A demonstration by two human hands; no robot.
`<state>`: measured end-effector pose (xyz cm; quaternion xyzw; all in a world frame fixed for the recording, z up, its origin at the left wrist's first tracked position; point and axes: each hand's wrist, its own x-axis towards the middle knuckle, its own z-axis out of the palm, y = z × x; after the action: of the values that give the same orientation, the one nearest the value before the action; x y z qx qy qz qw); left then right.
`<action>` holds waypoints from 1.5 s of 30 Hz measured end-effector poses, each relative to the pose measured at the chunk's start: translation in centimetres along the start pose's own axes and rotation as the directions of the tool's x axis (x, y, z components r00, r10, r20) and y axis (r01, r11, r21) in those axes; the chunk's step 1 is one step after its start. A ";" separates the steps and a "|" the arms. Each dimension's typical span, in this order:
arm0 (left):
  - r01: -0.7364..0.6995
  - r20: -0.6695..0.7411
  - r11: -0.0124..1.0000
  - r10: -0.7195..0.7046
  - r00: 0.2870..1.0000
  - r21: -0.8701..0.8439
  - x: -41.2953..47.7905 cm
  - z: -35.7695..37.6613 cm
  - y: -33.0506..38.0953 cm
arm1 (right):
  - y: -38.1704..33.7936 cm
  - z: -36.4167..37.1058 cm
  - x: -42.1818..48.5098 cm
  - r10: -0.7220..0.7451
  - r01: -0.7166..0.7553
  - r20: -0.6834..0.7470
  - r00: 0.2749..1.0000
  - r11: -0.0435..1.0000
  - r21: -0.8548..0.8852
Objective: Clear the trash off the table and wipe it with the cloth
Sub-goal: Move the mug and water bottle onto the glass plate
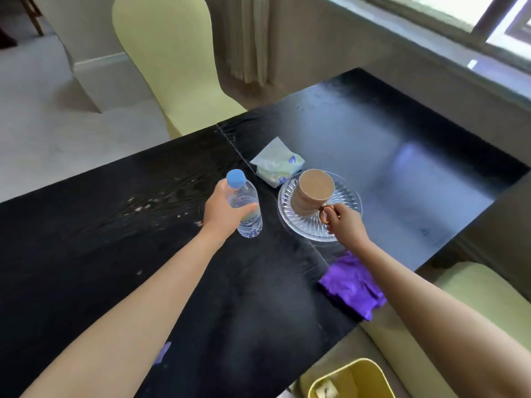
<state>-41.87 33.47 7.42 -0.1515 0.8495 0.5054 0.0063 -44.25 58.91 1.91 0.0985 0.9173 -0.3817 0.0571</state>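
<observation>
You were at the clearing step. Crumbs point(138, 206) lay on the table point(258, 311). Your left hand point(221, 214) was wrapped round the capped bottle point(250, 225), fill unclear. Your right hand point(344, 222) pinched the handle of the mug point(311, 196) on the plate point(344, 196). Next, both probably needed lifting clear. The cloth point(350, 285) lay untouched at the table's near right edge, and the bin point(370, 372) held a scrap.

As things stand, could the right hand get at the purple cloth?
Probably yes, once freed. The right hand grips the mug handle on the glass plate, so it is busy. The purple cloth lies uncovered on the table just beneath that forearm, nearer the person.
</observation>
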 end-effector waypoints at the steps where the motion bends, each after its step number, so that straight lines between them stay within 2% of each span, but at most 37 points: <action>1: -0.006 0.000 1.000 0.006 1.000 -0.005 0.1 0.9 0.6 | 0.5 -0.4 0.6 0.017 -0.018 -0.014 1.000 1.000 -0.009; 4: -0.021 0.007 1.000 0.021 1.000 -0.010 0.7 3.2 2.0 | 1.6 -1.2 2.9 0.036 -0.037 -0.043 0.998 0.999 -0.027; 11: -0.029 0.042 0.999 0.030 0.999 -0.037 1.7 7.4 3.9 | 3.4 -0.9 8.8 0.123 -0.123 0.027 0.992 0.992 0.029; 18: -0.063 0.110 0.998 0.065 0.992 -0.019 3.0 10.2 4.6 | 3.8 -1.0 11.5 0.107 -0.108 0.050 0.993 0.994 0.017; 22: -0.071 0.152 0.997 0.072 0.986 -0.010 3.7 11.9 5.1 | 4.0 -1.8 12.3 0.078 -0.072 0.096 0.992 0.995 -0.063; 27: -0.056 0.204 0.998 0.057 0.977 -0.011 4.3 14.4 5.3 | 4.7 -3.3 11.1 0.036 -0.030 0.054 0.998 0.995 -0.098; 32: -0.067 0.210 0.997 0.061 0.976 0.022 4.8 16.9 5.4 | 7.9 -4.0 8.3 0.001 0.020 0.108 0.994 0.982 -0.185; 43: -0.091 0.171 0.996 0.089 0.981 0.004 4.4 18.9 5.1 | 13.1 -4.9 4.4 0.038 -0.013 0.127 0.991 0.981 -0.194; 45: -0.065 0.136 0.997 0.060 0.989 0.029 3.2 18.9 3.9 | 14.1 -5.1 4.0 0.046 -0.019 0.129 0.991 0.979 -0.203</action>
<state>-48.62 50.66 1.05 -0.0903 0.8598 0.5001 0.0505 -45.12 72.87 -4.94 0.0817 0.9436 -0.2914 0.1342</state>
